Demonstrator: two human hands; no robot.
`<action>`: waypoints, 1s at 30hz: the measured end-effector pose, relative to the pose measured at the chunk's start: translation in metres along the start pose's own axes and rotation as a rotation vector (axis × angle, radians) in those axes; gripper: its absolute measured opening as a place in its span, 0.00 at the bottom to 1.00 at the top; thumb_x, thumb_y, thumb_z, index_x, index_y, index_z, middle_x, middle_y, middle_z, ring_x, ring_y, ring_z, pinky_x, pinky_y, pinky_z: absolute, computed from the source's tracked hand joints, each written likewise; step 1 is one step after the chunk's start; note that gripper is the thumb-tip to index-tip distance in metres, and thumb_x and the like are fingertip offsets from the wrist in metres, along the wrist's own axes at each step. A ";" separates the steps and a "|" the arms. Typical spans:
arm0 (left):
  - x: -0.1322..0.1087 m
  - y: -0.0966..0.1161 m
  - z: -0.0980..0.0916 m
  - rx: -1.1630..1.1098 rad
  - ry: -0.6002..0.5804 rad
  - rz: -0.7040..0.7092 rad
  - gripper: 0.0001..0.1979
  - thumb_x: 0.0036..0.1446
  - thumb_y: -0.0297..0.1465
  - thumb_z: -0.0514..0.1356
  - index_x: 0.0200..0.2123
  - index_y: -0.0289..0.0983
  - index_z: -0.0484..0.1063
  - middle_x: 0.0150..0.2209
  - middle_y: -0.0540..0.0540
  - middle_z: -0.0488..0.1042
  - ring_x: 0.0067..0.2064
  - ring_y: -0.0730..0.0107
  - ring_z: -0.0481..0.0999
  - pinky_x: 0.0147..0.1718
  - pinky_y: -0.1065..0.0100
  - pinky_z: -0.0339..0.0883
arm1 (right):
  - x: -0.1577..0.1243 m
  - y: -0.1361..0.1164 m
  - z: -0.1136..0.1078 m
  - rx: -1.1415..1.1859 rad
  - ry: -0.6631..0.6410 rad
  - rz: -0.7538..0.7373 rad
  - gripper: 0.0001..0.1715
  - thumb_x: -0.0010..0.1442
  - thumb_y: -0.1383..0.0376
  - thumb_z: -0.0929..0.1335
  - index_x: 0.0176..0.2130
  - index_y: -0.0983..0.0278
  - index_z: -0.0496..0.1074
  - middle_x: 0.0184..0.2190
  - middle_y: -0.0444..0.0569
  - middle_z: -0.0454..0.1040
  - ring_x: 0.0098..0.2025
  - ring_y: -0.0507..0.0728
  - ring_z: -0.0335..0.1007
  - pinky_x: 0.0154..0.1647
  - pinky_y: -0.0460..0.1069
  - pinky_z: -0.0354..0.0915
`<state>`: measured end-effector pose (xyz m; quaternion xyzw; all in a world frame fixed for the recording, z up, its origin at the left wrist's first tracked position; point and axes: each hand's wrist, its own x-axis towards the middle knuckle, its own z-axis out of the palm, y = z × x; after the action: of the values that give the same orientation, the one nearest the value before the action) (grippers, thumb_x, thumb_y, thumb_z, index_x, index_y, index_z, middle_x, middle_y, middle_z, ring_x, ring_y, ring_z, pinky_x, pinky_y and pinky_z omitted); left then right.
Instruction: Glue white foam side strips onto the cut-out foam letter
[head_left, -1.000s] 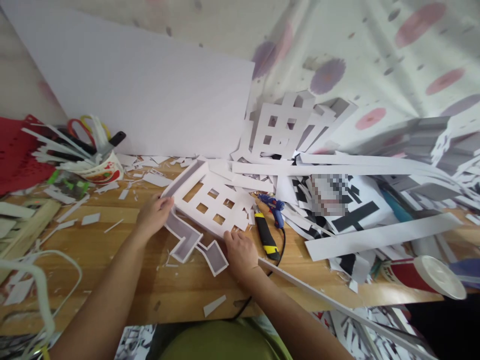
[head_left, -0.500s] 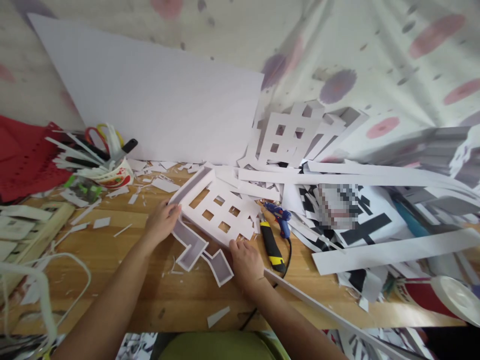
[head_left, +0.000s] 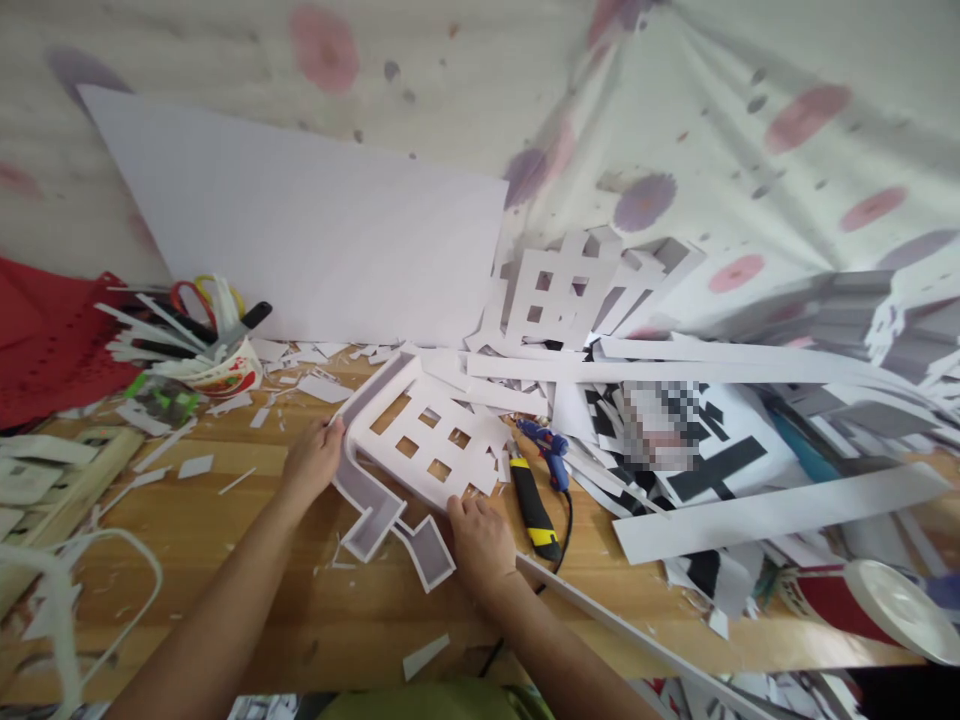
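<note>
A white board panel with square window cutouts (head_left: 433,443) lies on the table, apparently foam board or card. Upright strips run along its left and near edges. Joined at its near left side is a stepped, hollow strip outline (head_left: 379,515). My left hand (head_left: 311,462) pinches the panel's left edge wall, thumb and fingers together. My right hand (head_left: 484,548) has its curled fingers on the near edge strip, at the panel's lower right. From beneath that hand, a long narrow strip (head_left: 600,612) extends toward the lower right. My fingers partly cover both held edges.
Right of the panel are a blue glue gun (head_left: 551,450) and a black-and-yellow utility knife (head_left: 532,505). Farther right lie long white strips (head_left: 780,510) and a red-and-white tub (head_left: 840,605). A tool cup (head_left: 232,370) stands left; a windowed model (head_left: 559,295) stands behind.
The camera view has shifted slightly, so the whole scene sits a little lower and farther left. Both hands keep their places on the panel's edges.
</note>
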<state>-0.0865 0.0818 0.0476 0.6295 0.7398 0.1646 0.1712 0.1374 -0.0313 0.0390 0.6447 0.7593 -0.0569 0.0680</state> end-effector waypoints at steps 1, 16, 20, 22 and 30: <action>0.000 0.001 0.000 0.002 0.004 -0.009 0.24 0.57 0.38 0.38 0.33 0.35 0.70 0.38 0.36 0.74 0.42 0.55 0.73 0.39 0.60 0.66 | 0.000 0.000 0.000 -0.002 -0.002 -0.002 0.12 0.59 0.75 0.60 0.39 0.63 0.67 0.33 0.52 0.73 0.38 0.58 0.70 0.33 0.50 0.62; -0.002 0.003 0.000 0.042 -0.019 0.042 0.28 0.57 0.39 0.36 0.38 0.32 0.71 0.43 0.34 0.72 0.46 0.52 0.72 0.45 0.59 0.63 | 0.004 0.009 -0.015 0.082 -0.097 0.029 0.08 0.58 0.69 0.63 0.41 0.64 0.64 0.38 0.51 0.73 0.42 0.58 0.70 0.34 0.48 0.62; -0.001 0.000 0.002 0.031 -0.018 0.027 0.26 0.57 0.39 0.37 0.38 0.33 0.72 0.45 0.35 0.72 0.48 0.52 0.70 0.46 0.58 0.63 | 0.005 0.027 -0.027 0.128 -0.209 0.045 0.13 0.57 0.67 0.64 0.43 0.64 0.62 0.38 0.51 0.74 0.40 0.58 0.72 0.33 0.48 0.62; -0.003 0.002 0.002 0.024 0.013 0.030 0.24 0.57 0.39 0.40 0.39 0.33 0.72 0.46 0.35 0.71 0.49 0.52 0.69 0.48 0.58 0.62 | 0.004 0.036 -0.039 0.132 -0.237 0.001 0.15 0.56 0.66 0.64 0.45 0.65 0.62 0.39 0.53 0.75 0.40 0.59 0.72 0.34 0.48 0.61; -0.050 0.069 -0.012 -0.100 -0.016 0.689 0.27 0.51 0.42 0.56 0.54 0.40 0.59 0.56 0.41 0.61 0.58 0.58 0.58 0.55 0.58 0.53 | -0.007 0.054 -0.099 0.052 -0.262 -0.203 0.12 0.54 0.66 0.65 0.41 0.64 0.63 0.36 0.51 0.75 0.38 0.58 0.72 0.31 0.47 0.58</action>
<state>-0.0241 0.0428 0.0919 0.8345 0.4734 0.2437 0.1420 0.1890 -0.0120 0.1380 0.5530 0.8036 -0.1666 0.1436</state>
